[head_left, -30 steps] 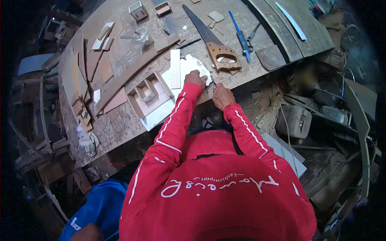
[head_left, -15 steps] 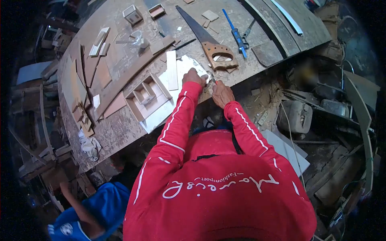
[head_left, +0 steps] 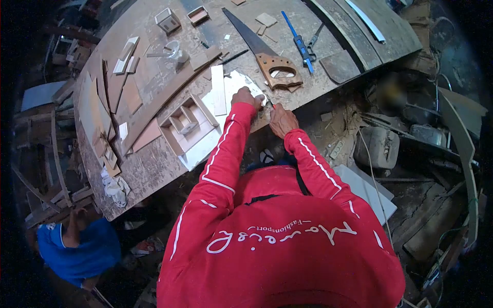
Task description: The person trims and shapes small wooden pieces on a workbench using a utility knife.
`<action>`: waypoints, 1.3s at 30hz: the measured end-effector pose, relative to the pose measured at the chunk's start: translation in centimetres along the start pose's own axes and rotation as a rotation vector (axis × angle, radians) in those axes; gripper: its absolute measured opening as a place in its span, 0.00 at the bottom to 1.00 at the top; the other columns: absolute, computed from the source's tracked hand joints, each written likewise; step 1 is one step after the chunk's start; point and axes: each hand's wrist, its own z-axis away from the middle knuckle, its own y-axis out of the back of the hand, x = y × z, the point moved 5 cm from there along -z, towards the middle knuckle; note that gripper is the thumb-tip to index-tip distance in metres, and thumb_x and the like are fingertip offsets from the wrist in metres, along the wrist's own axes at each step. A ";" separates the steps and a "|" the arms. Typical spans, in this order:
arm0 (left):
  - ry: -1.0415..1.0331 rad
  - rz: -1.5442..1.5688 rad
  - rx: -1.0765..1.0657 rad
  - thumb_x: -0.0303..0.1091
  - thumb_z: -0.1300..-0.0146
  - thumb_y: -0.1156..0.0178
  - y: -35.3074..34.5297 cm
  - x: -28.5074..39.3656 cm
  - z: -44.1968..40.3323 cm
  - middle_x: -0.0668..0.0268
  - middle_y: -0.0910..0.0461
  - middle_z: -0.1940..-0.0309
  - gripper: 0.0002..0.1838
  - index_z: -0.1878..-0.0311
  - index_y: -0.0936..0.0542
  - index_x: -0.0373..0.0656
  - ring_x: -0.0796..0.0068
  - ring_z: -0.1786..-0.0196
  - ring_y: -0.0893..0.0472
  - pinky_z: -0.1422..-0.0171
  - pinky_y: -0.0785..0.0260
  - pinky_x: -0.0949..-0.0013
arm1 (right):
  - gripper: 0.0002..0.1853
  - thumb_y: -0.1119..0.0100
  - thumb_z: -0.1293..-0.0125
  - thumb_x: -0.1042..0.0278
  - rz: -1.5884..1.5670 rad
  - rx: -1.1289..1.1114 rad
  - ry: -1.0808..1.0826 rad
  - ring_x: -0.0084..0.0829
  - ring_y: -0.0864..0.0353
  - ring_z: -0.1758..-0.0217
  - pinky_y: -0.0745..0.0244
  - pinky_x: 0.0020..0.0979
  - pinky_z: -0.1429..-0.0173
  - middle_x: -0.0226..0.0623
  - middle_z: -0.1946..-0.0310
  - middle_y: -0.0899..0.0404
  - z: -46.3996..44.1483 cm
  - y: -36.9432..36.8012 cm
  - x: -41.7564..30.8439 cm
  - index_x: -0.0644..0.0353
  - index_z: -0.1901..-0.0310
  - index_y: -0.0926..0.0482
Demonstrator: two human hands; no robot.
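At the table's front edge, my left hand (head_left: 245,97) presses on a torn white sheet (head_left: 237,82), its fingers bent around something too small to make out. Just right of it, my right hand (head_left: 282,120) is closed on a small red-handled tool (head_left: 272,107), whose tip points at the left hand. A pale wood strip (head_left: 219,90) lies on the sheet. Left of that sits an open wooden box with dividers (head_left: 187,123). Behind my right hand lies a handsaw (head_left: 277,71) with a wooden handle.
The worktable (head_left: 159,172) also bears a blue bar tool (head_left: 299,43), a plastic cup (head_left: 177,53), two small boxes, wood strips at the left and a crumpled cloth (head_left: 117,191). A person in blue (head_left: 77,249) is at the lower left. Scrap and a jerrycan (head_left: 376,148) are at right.
The person in blue has moved away to the left and bends at the lower left. My hands have stayed at nearly the same place on the sheet; the view has shifted slightly.
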 end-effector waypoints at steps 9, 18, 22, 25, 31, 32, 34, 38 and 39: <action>0.096 0.022 0.022 0.48 0.49 0.28 -0.3 -0.2 -0.2 0.47 0.18 0.50 0.28 0.49 0.19 0.39 0.49 0.44 0.19 0.39 0.26 0.56 | 0.19 0.53 0.33 0.57 0.119 0.024 0.092 0.65 0.19 0.57 0.27 0.55 0.52 0.67 0.65 0.20 0.6 0.3 -0.8 0.69 0.55 0.31; 0.049 -0.020 -0.033 0.48 0.46 0.30 -0.2 0.5 -0.3 0.45 0.18 0.52 0.29 0.48 0.22 0.37 0.46 0.46 0.19 0.40 0.26 0.54 | 0.14 0.49 0.33 0.61 0.203 0.096 0.182 0.64 0.19 0.62 0.27 0.54 0.58 0.63 0.70 0.20 -0.3 0.2 -0.8 0.65 0.57 0.31; 0.085 -0.078 -0.026 0.49 0.40 0.33 0.5 1.5 2.6 0.38 0.19 0.54 0.31 0.46 0.33 0.35 0.39 0.49 0.18 0.45 0.26 0.50 | 0.18 0.47 0.36 0.62 0.109 -0.104 0.071 0.64 0.20 0.52 0.26 0.54 0.47 0.66 0.61 0.20 -0.6 0.9 -0.9 0.69 0.53 0.30; -0.111 -0.289 0.224 0.40 0.42 0.33 1.0 2.5 5.5 0.54 0.22 0.50 0.26 0.45 0.31 0.42 0.53 0.41 0.25 0.48 0.29 0.47 | 0.16 0.48 0.35 0.61 0.091 -0.046 0.123 0.64 0.21 0.57 0.28 0.54 0.52 0.64 0.66 0.21 -0.2 0.4 -0.6 0.67 0.55 0.31; -0.672 -0.290 0.351 0.37 0.48 0.32 -0.1 1.9 5.3 0.67 0.24 0.52 0.19 0.53 0.23 0.47 0.61 0.44 0.27 0.38 0.41 0.47 | 0.13 0.50 0.34 0.62 -0.017 -0.051 0.117 0.64 0.20 0.66 0.29 0.54 0.60 0.62 0.74 0.22 -1.6 -0.8 1.1 0.65 0.59 0.31; -0.717 -0.284 0.358 0.37 0.48 0.33 -0.2 1.7 5.0 0.67 0.24 0.51 0.18 0.53 0.23 0.47 0.61 0.44 0.27 0.38 0.42 0.47 | 0.14 0.50 0.34 0.61 0.043 -0.042 0.139 0.64 0.20 0.63 0.27 0.55 0.57 0.63 0.71 0.21 -1.3 -0.4 0.5 0.66 0.58 0.30; -0.804 -0.271 0.368 0.36 0.46 0.34 -0.5 1.3 4.8 0.67 0.23 0.50 0.16 0.53 0.21 0.48 0.62 0.45 0.26 0.36 0.44 0.45 | 0.15 0.50 0.34 0.61 0.088 -0.020 0.152 0.65 0.19 0.60 0.26 0.55 0.54 0.65 0.69 0.20 -0.5 0.4 -0.5 0.68 0.57 0.29; -0.972 -0.330 0.500 0.33 0.44 0.36 -0.5 0.4 5.3 0.61 0.23 0.48 0.20 0.48 0.22 0.43 0.57 0.47 0.25 0.38 0.36 0.52 | 0.13 0.48 0.34 0.63 0.069 0.055 0.248 0.64 0.20 0.66 0.28 0.55 0.60 0.63 0.74 0.22 -0.6 -0.2 -0.2 0.66 0.59 0.30; -0.999 -0.323 0.490 0.33 0.44 0.37 -0.5 0.3 5.2 0.60 0.23 0.48 0.19 0.48 0.22 0.42 0.56 0.48 0.25 0.39 0.35 0.53 | 0.12 0.48 0.34 0.64 0.073 0.081 0.299 0.64 0.20 0.67 0.29 0.55 0.61 0.62 0.75 0.22 -0.4 -0.1 -0.5 0.66 0.60 0.31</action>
